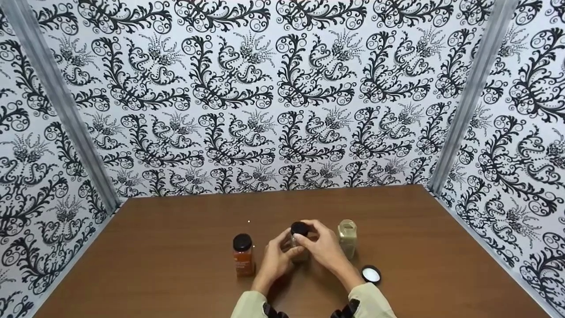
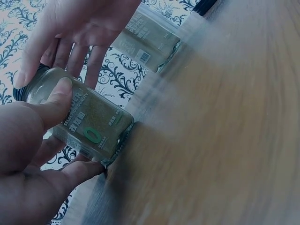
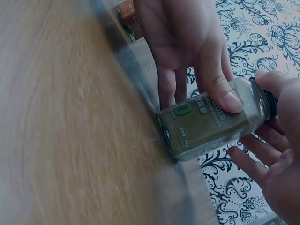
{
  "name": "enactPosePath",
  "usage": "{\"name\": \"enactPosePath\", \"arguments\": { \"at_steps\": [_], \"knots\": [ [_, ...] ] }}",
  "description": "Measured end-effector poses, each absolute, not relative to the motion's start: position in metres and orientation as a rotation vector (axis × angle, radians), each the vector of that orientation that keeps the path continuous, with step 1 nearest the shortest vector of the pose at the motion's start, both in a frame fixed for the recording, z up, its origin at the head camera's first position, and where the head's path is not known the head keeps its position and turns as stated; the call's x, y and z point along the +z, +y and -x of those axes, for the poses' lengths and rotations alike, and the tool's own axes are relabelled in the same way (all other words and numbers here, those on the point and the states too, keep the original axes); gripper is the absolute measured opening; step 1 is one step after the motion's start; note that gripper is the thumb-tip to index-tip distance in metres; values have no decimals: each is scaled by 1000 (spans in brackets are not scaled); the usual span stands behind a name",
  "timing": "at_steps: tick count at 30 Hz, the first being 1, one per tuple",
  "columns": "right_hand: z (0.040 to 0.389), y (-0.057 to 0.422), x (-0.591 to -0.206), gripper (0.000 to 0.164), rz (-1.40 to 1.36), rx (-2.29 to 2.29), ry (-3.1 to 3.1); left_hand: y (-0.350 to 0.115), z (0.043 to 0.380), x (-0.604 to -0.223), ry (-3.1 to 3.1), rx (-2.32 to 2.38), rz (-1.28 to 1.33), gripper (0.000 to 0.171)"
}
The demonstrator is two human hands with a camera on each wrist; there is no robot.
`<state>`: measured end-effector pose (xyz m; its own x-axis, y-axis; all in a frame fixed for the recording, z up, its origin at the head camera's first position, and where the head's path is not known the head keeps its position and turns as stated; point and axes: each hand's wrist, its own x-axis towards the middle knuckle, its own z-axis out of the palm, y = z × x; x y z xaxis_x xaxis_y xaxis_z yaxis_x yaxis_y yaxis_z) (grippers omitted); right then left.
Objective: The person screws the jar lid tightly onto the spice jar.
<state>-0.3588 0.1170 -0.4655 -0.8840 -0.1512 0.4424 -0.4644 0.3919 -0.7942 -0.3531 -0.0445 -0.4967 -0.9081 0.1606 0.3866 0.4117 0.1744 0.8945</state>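
A clear spice jar point(image 2: 96, 119) of brownish-green powder, with a green mark on its label, stands on the table between both hands. My left hand point(image 1: 277, 261) grips the jar's body, its thumb lying across the label in the wrist views. My right hand point(image 1: 326, 248) holds the black lid point(image 1: 300, 228) on top, thumb and fingers around its rim. Just right of the right hand stands a lidless jar point(image 1: 348, 242) of pale greenish powder. Left of the left hand, a jar of orange-red powder point(image 1: 243, 261) stands upright with its black cap on.
A black lid point(image 1: 371, 274) lies with its white inside up, to the right of the right forearm. Small white specks point(image 1: 249, 221) dot the brown wooden table point(image 1: 176, 238). Patterned walls point(image 1: 282, 97) enclose the table at the back and both sides.
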Motion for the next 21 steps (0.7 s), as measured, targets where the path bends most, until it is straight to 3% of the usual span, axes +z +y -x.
{"name": "enactPosePath", "arguments": {
  "at_steps": [14, 21],
  "knots": [
    [357, 110, -469, 35, -497, 1450, -2258, -40, 353, -494, -2284, -1676, 450, 58],
    [357, 114, -468, 36, -535, 1554, -2258, -36, 351, -492, -2278, -1690, 418, 48]
  ]
}}
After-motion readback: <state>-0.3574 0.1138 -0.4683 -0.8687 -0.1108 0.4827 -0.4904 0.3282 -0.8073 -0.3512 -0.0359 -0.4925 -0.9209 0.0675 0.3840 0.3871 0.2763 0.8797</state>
